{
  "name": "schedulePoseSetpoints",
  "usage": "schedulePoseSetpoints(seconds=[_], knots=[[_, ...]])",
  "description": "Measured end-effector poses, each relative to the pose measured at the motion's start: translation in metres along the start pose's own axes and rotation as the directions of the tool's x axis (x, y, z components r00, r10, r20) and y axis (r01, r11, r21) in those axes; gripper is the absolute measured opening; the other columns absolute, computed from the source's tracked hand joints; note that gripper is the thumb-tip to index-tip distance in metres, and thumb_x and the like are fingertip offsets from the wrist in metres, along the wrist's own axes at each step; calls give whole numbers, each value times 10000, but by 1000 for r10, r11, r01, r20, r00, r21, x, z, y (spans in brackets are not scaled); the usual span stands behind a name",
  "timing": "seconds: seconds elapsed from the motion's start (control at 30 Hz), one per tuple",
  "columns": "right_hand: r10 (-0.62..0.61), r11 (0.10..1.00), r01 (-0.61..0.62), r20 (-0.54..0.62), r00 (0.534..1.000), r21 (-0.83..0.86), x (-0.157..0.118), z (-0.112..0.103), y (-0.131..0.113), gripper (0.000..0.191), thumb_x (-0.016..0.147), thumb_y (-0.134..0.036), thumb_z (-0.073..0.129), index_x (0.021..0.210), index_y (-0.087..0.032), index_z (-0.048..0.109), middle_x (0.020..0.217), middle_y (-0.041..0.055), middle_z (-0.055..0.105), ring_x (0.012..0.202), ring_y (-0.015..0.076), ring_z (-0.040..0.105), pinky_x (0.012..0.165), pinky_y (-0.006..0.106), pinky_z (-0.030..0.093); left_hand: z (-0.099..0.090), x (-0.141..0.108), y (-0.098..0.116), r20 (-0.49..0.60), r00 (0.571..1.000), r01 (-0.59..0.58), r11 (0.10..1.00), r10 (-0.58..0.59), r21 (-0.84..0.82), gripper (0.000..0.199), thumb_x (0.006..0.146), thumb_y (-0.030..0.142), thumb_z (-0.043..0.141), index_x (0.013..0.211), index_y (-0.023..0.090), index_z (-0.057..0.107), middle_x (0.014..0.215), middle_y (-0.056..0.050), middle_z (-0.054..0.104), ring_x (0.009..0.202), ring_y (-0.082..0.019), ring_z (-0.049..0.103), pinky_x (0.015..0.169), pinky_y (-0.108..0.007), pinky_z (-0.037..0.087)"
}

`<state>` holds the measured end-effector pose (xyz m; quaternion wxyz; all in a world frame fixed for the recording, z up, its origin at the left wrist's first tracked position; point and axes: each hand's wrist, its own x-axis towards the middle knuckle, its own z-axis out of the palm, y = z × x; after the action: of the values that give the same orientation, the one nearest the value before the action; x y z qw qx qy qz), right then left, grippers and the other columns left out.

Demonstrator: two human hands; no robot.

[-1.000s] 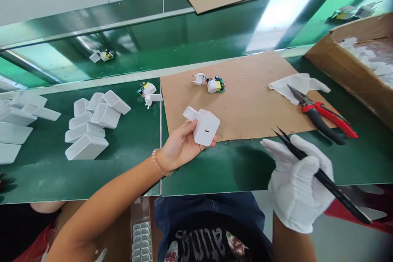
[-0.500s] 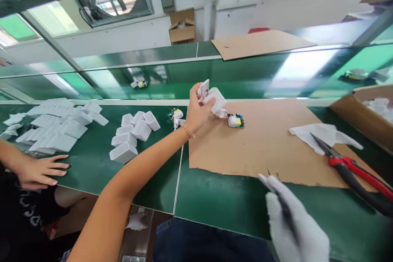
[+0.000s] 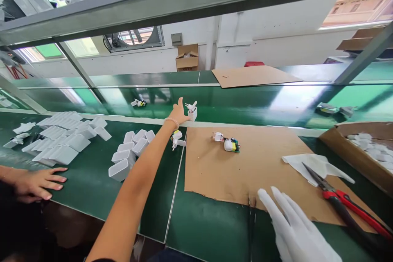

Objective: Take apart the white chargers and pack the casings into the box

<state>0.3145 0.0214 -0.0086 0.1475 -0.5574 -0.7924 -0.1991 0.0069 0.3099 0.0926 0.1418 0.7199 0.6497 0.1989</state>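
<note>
My left hand [image 3: 179, 114], bare with a beaded bracelet, reaches out over the edge of the green conveyor belt [image 3: 245, 108]. Its fingers are apart. Right beside the fingertips, a white plastic housing [image 3: 192, 114] stands on the belt with small white pieces in its top. My right hand [image 3: 296, 227], in a white glove, is open over the near bench edge. A pair of dark tweezers [image 3: 251, 225] lies just left of it. Between the hands, a small circuit board [image 3: 231, 145] with a wired white plug part [image 3: 218, 136] rests on the cardboard sheet [image 3: 211, 172].
Red-handled pliers [image 3: 344, 196] and a white cloth glove [image 3: 307, 164] lie at right, before a carton [image 3: 333, 133] of white parts. White housings [image 3: 119, 170] and another board [image 3: 177, 136] are at left. A co-worker's hand [image 3: 39, 182] rests at far left.
My left hand has carried the white housing pieces forward and let go of them on the belt. My right hand has opened, and the tweezers now lie on the bench. The view has tilted upward.
</note>
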Motion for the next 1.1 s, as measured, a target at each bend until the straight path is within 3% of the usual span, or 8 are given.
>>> schedulePoseSetpoints(seconds=[0.13, 0.23, 0.4, 0.57, 0.63, 0.77, 0.9, 1.1], knots=[[-63, 983, 59, 19, 998, 173, 66, 3, 16, 480, 928, -263, 380, 1404, -263, 440, 1386, 87, 546, 1222, 317, 568, 906, 501, 552, -66, -40, -33, 141, 986, 58, 980, -86, 190, 688, 796, 428, 652, 1386, 145, 439, 1351, -188, 544, 1188, -320, 568, 1006, -401, 429], [-91, 940, 30, 165, 982, 340, 125, 14, 28, 477, 921, -342, 440, 1393, -272, 443, 1416, 76, 509, 1291, 297, 499, 972, 482, 498, -90, -74, -49, 155, 966, 145, 929, -207, 341, 650, 730, 513, 692, 1264, 169, 558, 1345, -186, 570, 1245, -402, 512, 1068, -565, 329], [-38, 898, -174, 464, 885, 405, 200, 29, 30, 611, 783, -485, 607, 1317, -205, 509, 1342, 132, 548, 1162, 321, 562, 845, 399, 501, -79, -102, -62, 130, 950, 195, 863, -285, 467, 578, 542, 428, 839, 1018, 147, 671, 1251, -233, 621, 1255, -497, 465, 1047, -752, 147], [-106, 886, -165, 535, 838, 433, 225, 34, 22, 339, 663, -308, 675, 995, -242, 659, 1057, 63, 664, 937, 255, 624, 759, 317, 460, -76, -114, -60, 65, 996, 37, 920, -68, 390, 503, 707, 333, 721, 1166, 184, 576, 1315, -173, 596, 1300, -376, 471, 1148, -654, 86], [-92, 882, -196, 565, 820, 428, 228, 33, 23, 321, 621, -288, 694, 938, -239, 674, 986, 58, 670, 883, 254, 627, 740, 316, 448, -76, -120, -48, 31, 998, -65, 946, 58, 318, 550, 783, 371, 651, 1276, 208, 470, 1389, -130, 542, 1322, -309, 468, 1181, -538, 188], [-36, 856, -298, 625, 780, 422, 232, 27, 32, 240, 505, -274, 765, 721, -217, 676, 764, 41, 654, 770, 251, 620, 700, 315, 438, -48, -129, -7, -27, 958, -287, 938, 287, -195, 532, 779, 400, 671, 1215, 225, 422, 1300, -89, 586, 1229, -259, 555, 1038, -392, 439], [68, 784, -402, 579, 813, 473, 224, 13, 44, 194, 464, -239, 776, 548, -176, 613, 641, 62, 611, 755, 269, 614, 712, 336, 447, 13, -140, 32, 111, 932, -242, 821, 344, -517, 474, 716, 277, 722, 1107, 223, 460, 1169, -77, 627, 1131, -264, 603, 1017, -438, 448], [242, 464, -359, 274, 931, 810, 171, -16, 39, 510, 906, -515, 347, 1194, -160, 572, 1136, 114, 638, 1001, 211, 621, 837, 340, 515, 73, -156, 50, 200, 883, -211, 740, 425, -638, 454, 741, 263, 681, 1137, 226, 462, 1137, -66, 610, 1091, -251, 601, 968, -416, 479]])
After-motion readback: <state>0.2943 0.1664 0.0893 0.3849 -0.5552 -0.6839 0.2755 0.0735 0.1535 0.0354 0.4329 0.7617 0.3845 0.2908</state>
